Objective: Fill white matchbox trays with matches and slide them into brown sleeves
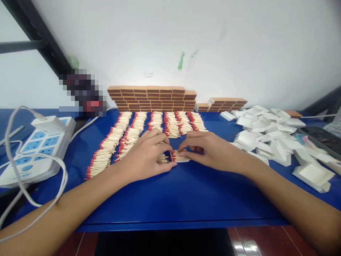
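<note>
A small white matchbox tray [183, 160] lies on the blue table between my hands, with red-headed matches [176, 155] in it. My left hand [150, 153] is curled at the tray's left end, thumb at the near side and index finger at the far side. More matches [162, 158] show under its palm. My right hand [204, 149] reaches in from the right, its thumb and fingertips bent together over the matches in the tray. Its fingers partly hide the tray. Just beyond my hands lie rows of loose matches [172, 126].
Long match rows [103, 156] stretch along the left. Stacked brown-sided matchboxes [151, 99] line the wall, with a smaller stack [226, 104] beside them. White trays [271, 137] are heaped at right, near a phone [322, 140]. A corded power strip [39, 149] sits at left.
</note>
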{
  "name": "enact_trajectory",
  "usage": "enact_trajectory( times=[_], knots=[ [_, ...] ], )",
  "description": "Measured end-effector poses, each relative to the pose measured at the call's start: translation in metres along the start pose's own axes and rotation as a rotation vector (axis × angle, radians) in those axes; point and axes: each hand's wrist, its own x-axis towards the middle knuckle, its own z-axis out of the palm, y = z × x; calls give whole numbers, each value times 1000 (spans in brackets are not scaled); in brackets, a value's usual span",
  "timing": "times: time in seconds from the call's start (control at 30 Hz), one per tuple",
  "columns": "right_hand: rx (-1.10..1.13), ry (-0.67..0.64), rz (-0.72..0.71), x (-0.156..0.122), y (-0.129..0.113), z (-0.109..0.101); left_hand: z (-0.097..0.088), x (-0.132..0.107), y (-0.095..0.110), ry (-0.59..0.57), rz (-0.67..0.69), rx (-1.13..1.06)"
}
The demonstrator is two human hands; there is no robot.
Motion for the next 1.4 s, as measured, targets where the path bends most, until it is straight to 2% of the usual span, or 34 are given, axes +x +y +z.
enact_trajectory(
  times=[0.2, 0.43, 0.57, 0.9, 1.03, 1.2, 1.4],
  knots=[
    [30, -8, 48, 3, 1, 7, 0, 0, 1, -12, -11, -2],
    [6, 25, -15, 1, 2, 5, 0, 0, 0, -11, -16, 2],
    [35, 0, -59, 1, -1, 4, 0, -1, -1, -12, -10, 5],
    [31, 35, -67, 2, 1, 9, 1, 0, -1, -9, -5, 10],
    [93, 45, -70, 1, -4, 8, 1, 0, -1, -12, -6, 10],
    [183, -1, -95, 1, -17, 12, 2, -1, -2, -3, 7, 13],
    [103, -61, -167, 0, -15, 11, 1, -1, -2, -6, 1, 5]
  ],
)
